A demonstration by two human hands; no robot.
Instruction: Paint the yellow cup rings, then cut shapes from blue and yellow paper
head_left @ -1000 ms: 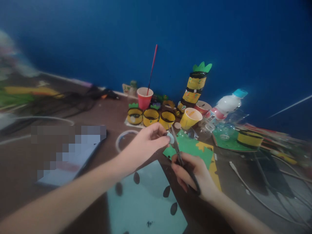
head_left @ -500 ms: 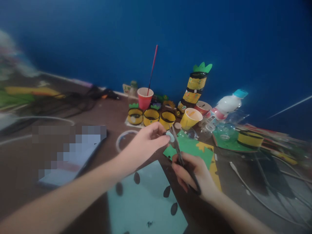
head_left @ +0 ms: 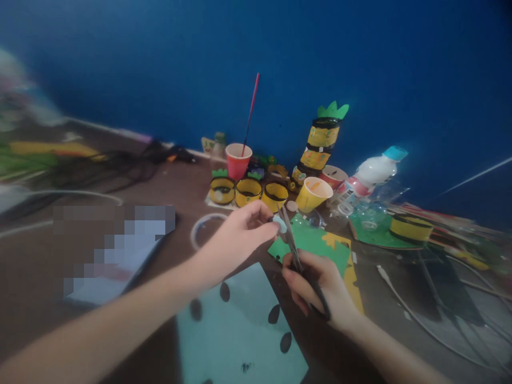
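Note:
My left hand pinches a small pale paper piece between thumb and fingers. My right hand grips black-handled scissors, whose blades point up and meet the paper piece. Both hands hover above a pale sheet with several oval holes cut out of it. A green sheet over a yellow one lies just beyond the hands.
A red cup with a brush, yellow rings, a stacked yellow tower, a yellow cup and a white bottle stand by the blue wall. A tablet lies left. Cables run at right and far left.

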